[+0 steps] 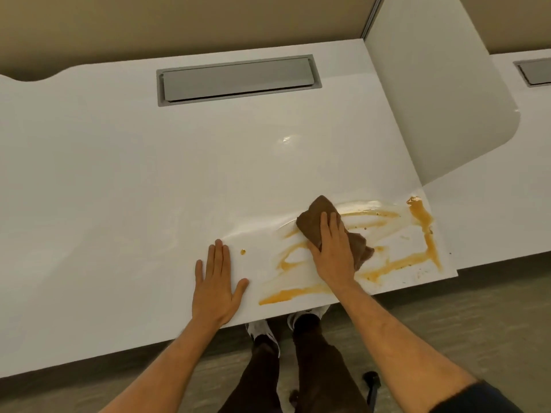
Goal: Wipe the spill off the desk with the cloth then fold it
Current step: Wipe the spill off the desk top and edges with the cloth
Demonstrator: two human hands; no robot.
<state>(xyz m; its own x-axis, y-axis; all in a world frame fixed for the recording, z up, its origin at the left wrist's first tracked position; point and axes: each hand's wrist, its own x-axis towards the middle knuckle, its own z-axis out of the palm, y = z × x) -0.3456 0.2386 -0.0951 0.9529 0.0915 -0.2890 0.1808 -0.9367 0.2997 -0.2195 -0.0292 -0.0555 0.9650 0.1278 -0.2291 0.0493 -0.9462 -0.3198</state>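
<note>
A brown cloth [316, 217], bunched up, lies on the white desk [119, 180] near its front right corner. My right hand [332, 251] presses down on the cloth, fingers spread over it. An orange spill [298, 293] is smeared in streaks around the cloth, from the front edge to the right corner, with a thick streak [423, 222] at the far right. A small orange drop [243, 251] sits apart on the left. My left hand [216, 284] rests flat on the desk, left of the spill, holding nothing.
A grey cable hatch [238, 80] is set into the back of the desk. A white divider panel [432, 99] stands along the desk's right side. Below the front edge are my legs and shoes [265, 332] and a dark chair caster [371, 380] on the floor.
</note>
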